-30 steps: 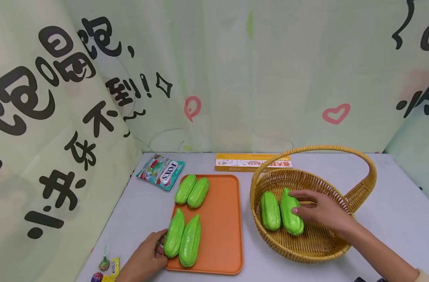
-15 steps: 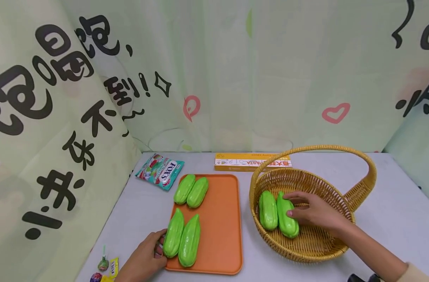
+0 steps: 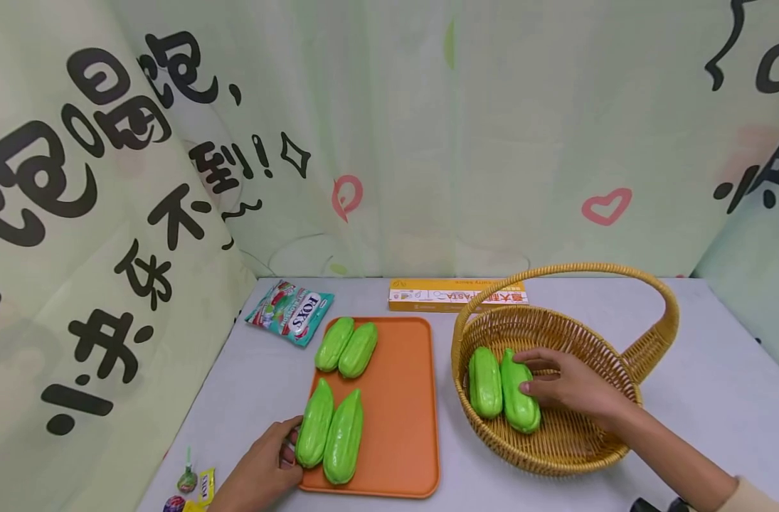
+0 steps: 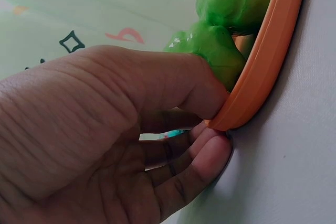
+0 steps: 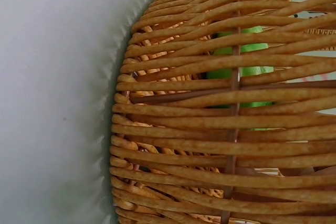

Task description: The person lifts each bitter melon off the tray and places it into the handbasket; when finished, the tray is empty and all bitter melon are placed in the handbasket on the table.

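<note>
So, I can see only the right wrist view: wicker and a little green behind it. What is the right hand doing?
Observer: The right hand is inside the wicker basket, with its fingers on the right-hand one of two green gourds; whether it grips, I cannot tell.
Operator: And where is the other gourd of the basket?
Observer: The second gourd lies right beside it, on the side toward the orange tray.
Operator: Is the left hand busy?
Observer: The left hand rests at the tray's near left corner, its thumb over the rim beside a gourd.
Operator: How many gourds on the tray?
Observer: Four, in two pairs.
</note>
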A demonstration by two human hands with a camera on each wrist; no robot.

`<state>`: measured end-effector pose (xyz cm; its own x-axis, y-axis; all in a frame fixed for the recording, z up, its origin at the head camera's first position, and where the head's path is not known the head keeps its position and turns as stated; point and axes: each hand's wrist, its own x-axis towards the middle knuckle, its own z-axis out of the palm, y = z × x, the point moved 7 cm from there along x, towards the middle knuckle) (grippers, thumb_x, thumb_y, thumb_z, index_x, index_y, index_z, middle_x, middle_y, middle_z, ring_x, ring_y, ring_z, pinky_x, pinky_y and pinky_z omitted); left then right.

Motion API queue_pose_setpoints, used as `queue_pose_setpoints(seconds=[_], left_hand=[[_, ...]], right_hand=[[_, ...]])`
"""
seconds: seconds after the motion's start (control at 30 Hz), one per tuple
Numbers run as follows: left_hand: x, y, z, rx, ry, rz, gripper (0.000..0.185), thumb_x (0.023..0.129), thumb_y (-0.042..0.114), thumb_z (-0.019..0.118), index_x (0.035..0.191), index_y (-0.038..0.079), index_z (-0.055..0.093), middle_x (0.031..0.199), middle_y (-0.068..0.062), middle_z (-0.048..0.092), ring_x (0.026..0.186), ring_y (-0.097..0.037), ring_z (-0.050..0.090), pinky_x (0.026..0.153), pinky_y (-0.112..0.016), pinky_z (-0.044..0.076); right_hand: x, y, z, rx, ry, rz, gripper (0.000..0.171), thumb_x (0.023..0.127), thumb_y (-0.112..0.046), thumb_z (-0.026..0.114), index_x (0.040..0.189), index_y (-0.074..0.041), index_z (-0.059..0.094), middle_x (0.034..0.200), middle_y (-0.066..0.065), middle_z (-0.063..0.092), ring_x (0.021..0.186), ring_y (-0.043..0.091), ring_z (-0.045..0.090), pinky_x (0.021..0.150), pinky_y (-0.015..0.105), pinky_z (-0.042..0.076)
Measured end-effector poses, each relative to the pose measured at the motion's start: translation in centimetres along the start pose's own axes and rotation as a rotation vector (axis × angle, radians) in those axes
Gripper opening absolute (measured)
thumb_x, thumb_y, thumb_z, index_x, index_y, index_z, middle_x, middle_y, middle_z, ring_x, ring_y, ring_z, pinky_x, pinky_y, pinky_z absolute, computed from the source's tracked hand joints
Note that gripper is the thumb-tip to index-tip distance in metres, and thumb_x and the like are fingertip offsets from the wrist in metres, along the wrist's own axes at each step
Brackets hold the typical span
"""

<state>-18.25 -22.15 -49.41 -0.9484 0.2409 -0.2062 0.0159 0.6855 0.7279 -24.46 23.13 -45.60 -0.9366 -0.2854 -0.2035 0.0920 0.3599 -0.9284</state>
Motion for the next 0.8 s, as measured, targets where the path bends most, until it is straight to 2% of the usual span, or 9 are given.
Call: queue_pose_setpoints(seconds=[0.23,0.4,0.5,0.6,0.73,0.8], left_hand=[[0.0,0.0,0.0,0.013,0.005,0.011,0.074,0.069,0.004,0.064,0.14,-0.007,0.045,0.101,-0.004,0.051,0.085,-0.018,0.05,0.069,-0.028,0.044],[0.0,-0.1,0.0,0.017,0.003,0.019,0.075,0.068,0.003,0.064,0.14,-0.006,0.045,0.101,-0.003,0.05,0.084,-0.018,0.049,0.068,-0.027,0.043],[0.1,-0.2,0.0,0.014,0.003,0.021,0.075,0.068,0.003,0.063,0.14,-0.006,0.045,0.1,-0.004,0.05,0.084,-0.018,0.049,0.068,-0.027,0.043],[0.2,-0.2,0.1,0.004,0.001,0.026,0.075,0.068,0.003,0.064,0.14,-0.006,0.045,0.101,-0.004,0.05,0.084,-0.018,0.049,0.068,-0.027,0.043],[0.2,-0.2,0.2,0.012,0.006,0.026,0.075,0.069,0.004,0.065,0.141,-0.005,0.045,0.101,-0.003,0.051,0.085,-0.018,0.05,0.069,-0.028,0.043],[0.2,-0.3,0.2,0.023,0.013,0.018,0.075,0.068,0.004,0.065,0.14,-0.005,0.046,0.101,-0.003,0.051,0.085,-0.017,0.05,0.069,-0.028,0.043]], right_hand=[[-0.2,-0.4,-0.5,-0.084,0.051,-0.032,0.058,0.089,-0.024,0.073,0.137,0.0,0.053,0.138,0.029,0.047,0.118,0.042,0.054,0.083,0.039,0.053],[-1.8,-3.4,0.3,-0.21,0.13,-0.084,0.051,0.091,-0.031,0.07,0.135,-0.008,0.057,0.135,0.015,0.056,0.119,0.035,0.057,0.089,0.043,0.05],[-3.3,-6.5,2.5,-0.237,0.146,-0.156,0.044,0.091,-0.032,0.071,0.13,-0.013,0.061,0.131,0.009,0.059,0.117,0.033,0.058,0.088,0.04,0.051],[-4.4,-9.5,5.3,-0.264,0.134,-0.273,0.038,0.09,-0.033,0.072,0.124,-0.017,0.064,0.124,0.002,0.062,0.111,0.028,0.061,0.086,0.036,0.052],[-4.6,-11.5,9.5,-0.216,0.034,-0.36,0.034,0.089,-0.032,0.073,0.121,-0.022,0.065,0.12,-0.005,0.061,0.11,0.023,0.06,0.087,0.037,0.052],[-3.9,-11.5,11.7,-0.157,-0.049,-0.349,0.034,0.089,-0.032,0.073,0.121,-0.023,0.064,0.123,-0.006,0.06,0.114,0.023,0.059,0.088,0.036,0.051]])
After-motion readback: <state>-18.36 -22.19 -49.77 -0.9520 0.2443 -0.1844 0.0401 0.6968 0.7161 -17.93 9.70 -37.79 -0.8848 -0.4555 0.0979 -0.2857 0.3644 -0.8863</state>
